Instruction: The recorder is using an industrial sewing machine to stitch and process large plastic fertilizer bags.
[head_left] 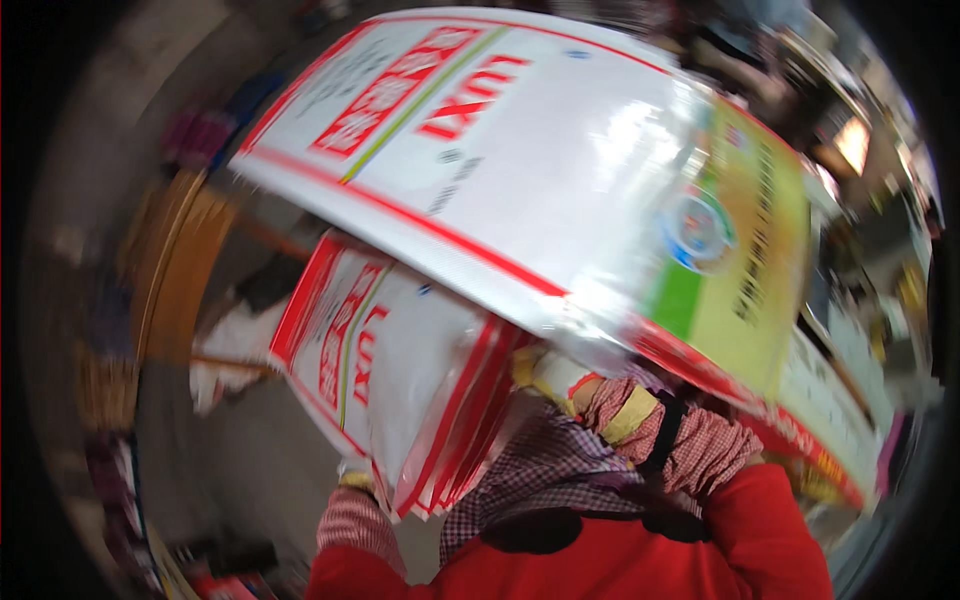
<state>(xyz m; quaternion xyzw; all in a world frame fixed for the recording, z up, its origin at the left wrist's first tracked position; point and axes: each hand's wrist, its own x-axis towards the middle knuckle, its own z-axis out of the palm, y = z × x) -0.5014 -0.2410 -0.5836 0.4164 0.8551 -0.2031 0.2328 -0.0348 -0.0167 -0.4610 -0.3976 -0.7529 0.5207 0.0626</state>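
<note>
A stack of white plastic woven bags (400, 345) with red borders is held tilted in front of my body, its several layered edges fanned out toward me. My left hand (355, 476), in a pale glove, grips the stack's lower left edge; most of its fingers are behind the bags. My right hand (552, 376), in a yellow-and-white glove, is closed at the stack's right end, just below the large pile; its fingertips are hidden. Right above lies a large pile of similar bags (480, 230), white with red borders and a shiny clear cover.
A yellow-green printed panel (750, 250) covers the right end of the large pile. At left stands a wooden stool or bench (185, 265), with white crumpled material (235, 345) beside it on the grey floor (240, 440). Blurred clutter fills the far right.
</note>
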